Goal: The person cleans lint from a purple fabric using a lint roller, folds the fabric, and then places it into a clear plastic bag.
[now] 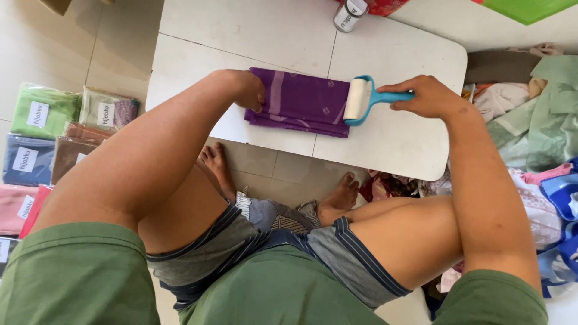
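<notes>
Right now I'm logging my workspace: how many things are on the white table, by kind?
Folded purple cloth: 1
Lint roller: 1, held by the right hand
Can: 1
Total: 3
The left hand presses on the cloth on the table.

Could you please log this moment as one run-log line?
left hand: pressing folded purple cloth | right hand: gripping blue lint roller, roller on cloth's right end | surface: white table

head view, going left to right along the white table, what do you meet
left hand pressing the cloth's edge → folded purple patterned cloth → white lint roller with blue handle → right hand gripping that handle → bare right end of the white low table
</notes>
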